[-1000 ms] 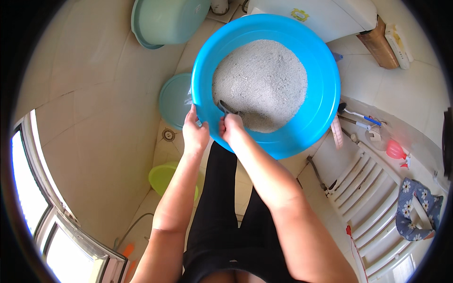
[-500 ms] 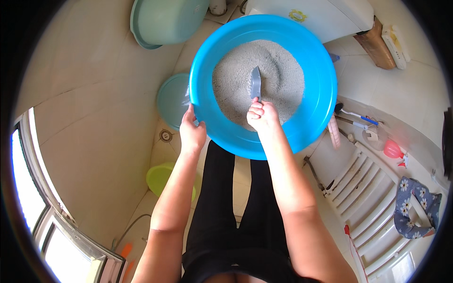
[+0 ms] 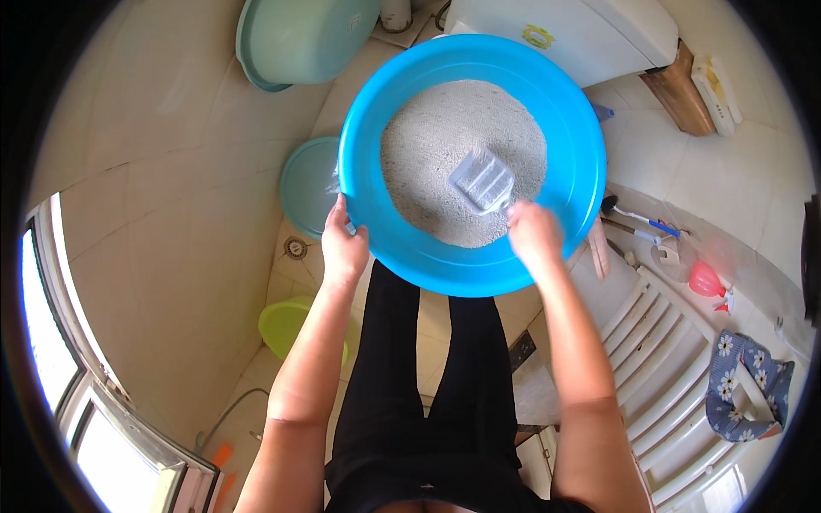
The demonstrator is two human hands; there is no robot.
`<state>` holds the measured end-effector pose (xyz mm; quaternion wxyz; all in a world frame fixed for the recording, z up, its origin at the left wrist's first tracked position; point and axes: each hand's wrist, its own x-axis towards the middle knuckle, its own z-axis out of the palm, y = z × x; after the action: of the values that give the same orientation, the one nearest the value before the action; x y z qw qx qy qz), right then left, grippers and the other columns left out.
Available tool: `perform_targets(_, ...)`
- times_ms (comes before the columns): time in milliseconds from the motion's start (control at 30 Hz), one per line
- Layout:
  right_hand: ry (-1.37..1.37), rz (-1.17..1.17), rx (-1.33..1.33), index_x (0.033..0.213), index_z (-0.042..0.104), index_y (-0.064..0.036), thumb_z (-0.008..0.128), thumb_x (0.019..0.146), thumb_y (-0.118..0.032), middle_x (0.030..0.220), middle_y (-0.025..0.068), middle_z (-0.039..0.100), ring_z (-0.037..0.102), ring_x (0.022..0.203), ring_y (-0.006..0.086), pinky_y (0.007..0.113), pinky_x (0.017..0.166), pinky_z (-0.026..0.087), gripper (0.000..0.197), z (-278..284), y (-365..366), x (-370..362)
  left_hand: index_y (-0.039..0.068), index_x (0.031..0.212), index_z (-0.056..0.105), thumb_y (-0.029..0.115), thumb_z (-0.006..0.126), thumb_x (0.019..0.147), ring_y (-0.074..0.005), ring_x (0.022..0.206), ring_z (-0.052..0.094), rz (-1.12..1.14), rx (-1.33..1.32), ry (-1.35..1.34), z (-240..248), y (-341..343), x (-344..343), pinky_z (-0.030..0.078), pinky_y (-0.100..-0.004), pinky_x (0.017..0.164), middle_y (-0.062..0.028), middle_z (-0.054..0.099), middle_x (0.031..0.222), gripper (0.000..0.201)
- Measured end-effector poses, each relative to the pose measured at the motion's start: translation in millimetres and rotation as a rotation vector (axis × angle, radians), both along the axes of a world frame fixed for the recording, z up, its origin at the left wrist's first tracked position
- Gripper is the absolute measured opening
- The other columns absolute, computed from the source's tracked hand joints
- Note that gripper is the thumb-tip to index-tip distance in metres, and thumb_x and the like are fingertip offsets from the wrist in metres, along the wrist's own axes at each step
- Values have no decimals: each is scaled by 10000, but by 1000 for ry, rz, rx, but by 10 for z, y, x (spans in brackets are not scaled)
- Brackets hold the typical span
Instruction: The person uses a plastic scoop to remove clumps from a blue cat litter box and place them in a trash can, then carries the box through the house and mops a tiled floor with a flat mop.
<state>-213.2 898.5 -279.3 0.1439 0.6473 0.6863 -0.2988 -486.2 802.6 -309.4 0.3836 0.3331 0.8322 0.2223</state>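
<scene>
A large blue plastic basin [image 3: 575, 150] is in front of me, its bottom covered with grey granular cat litter [image 3: 440, 124]. My left hand [image 3: 345, 248] grips the basin's near left rim, thumb and fingers closed on it. In my right hand [image 3: 536, 235], slightly blurred, is the handle of a grey slotted litter scoop [image 3: 483, 181]. The scoop's flat head lies over the litter, right of the middle, its slots showing. Most of the handle is hidden by my fingers.
A pale green tub [image 3: 304, 47] stands at the far left, with a light teal basin [image 3: 310, 190] below it and a lime green basin [image 3: 286, 325] nearer me. White slatted furniture [image 3: 658, 342] is on the right, near a pink spray bottle [image 3: 706, 280]. A white appliance [image 3: 590, 43] is behind.
My right hand has moved right and a little nearer me. The scoop has turned from edge-on to showing its slotted face. The litter's swirled mound looks flatter. My left hand stays on the rim.
</scene>
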Motion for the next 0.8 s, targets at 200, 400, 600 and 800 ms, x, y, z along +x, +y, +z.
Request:
perform_targets(200,-165,374,503,821,650,-112,506,783,-127,797,121,626,616,771,301,446,626,470,150,-165,1220,-325,-29,1329,363,-21,525,765,-292,1159,487,57,22,-38,-23,17,67,388,-349,975,-196,467,1276,587)
perform_targets(400,-192,788,624,749,677,-105,570,747,-163,835,52,624,565,864,211,360,746,442,122,-532,1386,-1186,2,1355,347,-39,524,774,-224,1093,530,29,37,24,10,29,76,434,-312,915,-169,480,1282,609)
perform_targets(600,14,1250,594,714,657,-83,593,690,-144,780,61,592,563,819,210,321,665,472,92,-625,930,-743,-25,1324,374,2,544,761,-306,1202,450,109,36,-66,5,22,78,368,-349,999,-210,441,1304,589)
perform_targets(800,36,799,686,793,635,-117,571,702,-117,733,27,554,568,751,223,355,593,472,112,-336,923,-29,-18,1325,376,14,560,757,-306,1189,463,148,34,-144,0,-1,28,372,-350,998,-210,448,1294,598)
